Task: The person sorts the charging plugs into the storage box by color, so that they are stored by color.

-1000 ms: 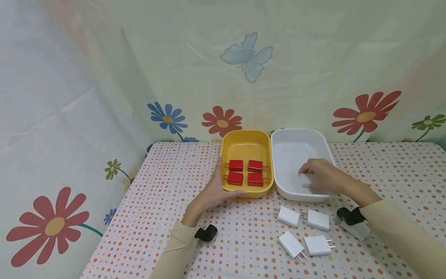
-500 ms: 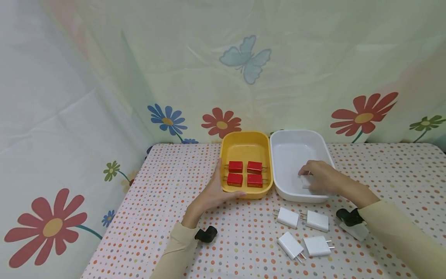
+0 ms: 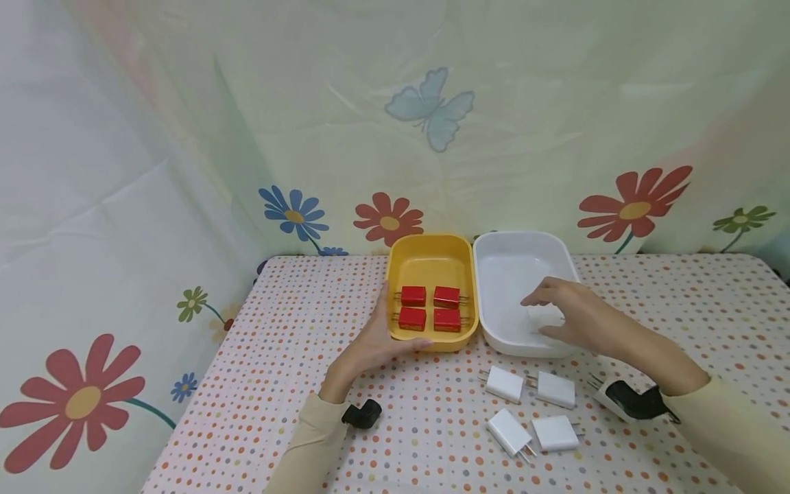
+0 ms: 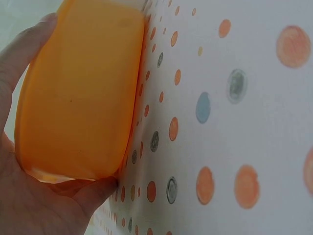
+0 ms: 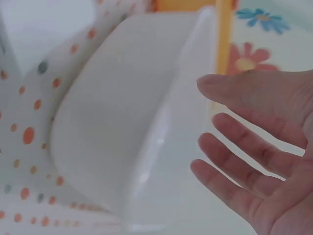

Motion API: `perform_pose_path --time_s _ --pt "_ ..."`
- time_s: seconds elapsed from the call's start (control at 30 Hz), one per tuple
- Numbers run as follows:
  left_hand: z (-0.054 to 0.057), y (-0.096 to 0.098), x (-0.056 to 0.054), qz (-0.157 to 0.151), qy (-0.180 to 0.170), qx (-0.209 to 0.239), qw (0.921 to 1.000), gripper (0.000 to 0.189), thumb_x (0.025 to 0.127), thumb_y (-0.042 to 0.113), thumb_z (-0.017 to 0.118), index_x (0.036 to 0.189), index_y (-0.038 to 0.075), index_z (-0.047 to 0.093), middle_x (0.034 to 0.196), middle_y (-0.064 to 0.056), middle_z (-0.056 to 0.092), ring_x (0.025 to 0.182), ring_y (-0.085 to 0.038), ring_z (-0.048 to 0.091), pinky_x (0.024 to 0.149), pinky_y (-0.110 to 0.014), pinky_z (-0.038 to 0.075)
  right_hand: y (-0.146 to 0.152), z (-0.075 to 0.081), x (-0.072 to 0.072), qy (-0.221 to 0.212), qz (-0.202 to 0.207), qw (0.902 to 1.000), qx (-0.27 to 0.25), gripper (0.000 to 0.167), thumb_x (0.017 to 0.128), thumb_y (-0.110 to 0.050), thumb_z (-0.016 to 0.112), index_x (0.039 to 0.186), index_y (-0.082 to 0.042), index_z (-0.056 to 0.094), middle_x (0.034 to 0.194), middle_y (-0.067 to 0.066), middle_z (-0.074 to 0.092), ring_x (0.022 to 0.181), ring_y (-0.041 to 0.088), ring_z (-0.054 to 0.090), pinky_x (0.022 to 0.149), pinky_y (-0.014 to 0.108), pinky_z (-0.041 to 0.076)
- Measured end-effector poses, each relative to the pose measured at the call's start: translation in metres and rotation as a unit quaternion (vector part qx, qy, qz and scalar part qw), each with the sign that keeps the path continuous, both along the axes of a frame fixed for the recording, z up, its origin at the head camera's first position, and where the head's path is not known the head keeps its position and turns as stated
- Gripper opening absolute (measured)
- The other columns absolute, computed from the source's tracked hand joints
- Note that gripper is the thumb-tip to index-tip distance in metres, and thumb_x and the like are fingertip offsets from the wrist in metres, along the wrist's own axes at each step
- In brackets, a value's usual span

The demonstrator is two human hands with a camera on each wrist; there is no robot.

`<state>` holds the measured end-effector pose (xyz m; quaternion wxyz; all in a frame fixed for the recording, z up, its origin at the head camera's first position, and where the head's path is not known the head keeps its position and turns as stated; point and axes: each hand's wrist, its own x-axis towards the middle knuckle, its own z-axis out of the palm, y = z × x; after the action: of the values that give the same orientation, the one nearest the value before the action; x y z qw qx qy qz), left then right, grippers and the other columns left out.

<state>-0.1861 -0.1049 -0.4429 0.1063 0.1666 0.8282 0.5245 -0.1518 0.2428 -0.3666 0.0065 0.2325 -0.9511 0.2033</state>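
My left hand [image 3: 374, 339] holds the near left corner of a yellow container [image 3: 432, 248], fingers along its left wall and thumb across its front. In the left wrist view the thumb and fingers span the wall of that container [image 4: 80, 98]. Several red charger plugs [image 3: 413, 296] lie inside it. My right hand [image 3: 577, 317] hovers over the white container [image 3: 503, 264], fingers spread and apart. A white charger plug [image 3: 543, 317] lies on its floor, partly hidden by that hand. The right wrist view shows the hand [image 5: 266, 147] with nothing in it beside the white wall.
Several more white charger plugs [image 3: 505, 384] lie on the dotted tablecloth [image 3: 432, 425] in front of the white container. One of them [image 3: 611, 401] is partly covered by the right wrist camera [image 3: 636, 400]. A flowered curtain [image 3: 524, 137] hangs behind both containers.
My right hand has let go of the white charger plug in the white container; its fingers have spread and lifted slightly. The left hand stays on the yellow container.
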Motion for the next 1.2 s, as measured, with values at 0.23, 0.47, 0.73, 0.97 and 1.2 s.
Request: perform_pose_path --time_s 0.23,0.47,0.73,0.97,1.2 --pt "0.002 -0.003 0.002 0.007 -0.006 -0.001 1.0000 0.130 0.083 0.033 0.091 0.168 0.021 -0.007 0.170 -0.007 0.023 0.152 -0.025 0.029 0.122 -0.057 0.030 -0.009 0.018 0.031 -0.017 0.037 0.9992 0.003 0.047 0.073 -0.004 0.095 0.115 -0.006 0.076 0.110 0.008 0.068 0.097 0.029 0.070 0.079 0.043 0.063" --pt "0.000 -0.003 0.001 0.009 -0.009 -0.001 0.9999 0.132 0.082 0.032 0.092 0.168 0.023 -0.008 0.170 -0.005 0.022 0.152 -0.024 0.029 0.122 -0.055 0.029 -0.007 -0.001 0.060 -0.098 0.082 0.9918 0.000 0.043 0.075 -0.014 0.095 0.114 -0.015 0.077 0.110 -0.003 0.066 0.097 0.019 0.068 0.078 0.035 0.062" --pt "0.002 -0.003 0.000 -0.001 0.002 0.016 0.9999 0.130 0.082 0.031 0.091 0.168 0.024 -0.006 0.170 -0.005 0.022 0.152 -0.024 0.028 0.122 -0.057 0.029 0.005 -0.036 0.079 -0.169 0.114 0.9791 0.005 0.044 0.071 -0.017 0.098 0.109 -0.018 0.076 0.113 -0.008 0.063 0.099 0.014 0.065 0.080 0.036 0.060" --pt "0.006 -0.002 0.002 0.000 -0.009 0.015 0.9999 0.130 0.083 0.029 0.090 0.168 0.021 -0.008 0.171 -0.008 0.020 0.153 -0.027 0.027 0.122 -0.058 0.028 0.007 -0.051 0.087 -0.151 0.122 0.9810 -0.005 0.044 0.071 -0.013 0.097 0.110 -0.017 0.076 0.110 -0.009 0.062 0.098 0.012 0.064 0.079 0.034 0.060" --pt "0.001 0.000 0.001 -0.006 -0.004 0.022 0.9997 0.127 0.084 0.027 0.090 0.168 0.024 -0.005 0.169 -0.007 0.025 0.151 -0.026 0.031 0.121 -0.058 0.031 -0.001 -0.057 0.091 -0.147 0.100 0.9841 0.013 0.044 0.070 -0.011 0.096 0.109 -0.017 0.077 0.110 -0.008 0.064 0.098 0.016 0.066 0.082 0.040 0.060"
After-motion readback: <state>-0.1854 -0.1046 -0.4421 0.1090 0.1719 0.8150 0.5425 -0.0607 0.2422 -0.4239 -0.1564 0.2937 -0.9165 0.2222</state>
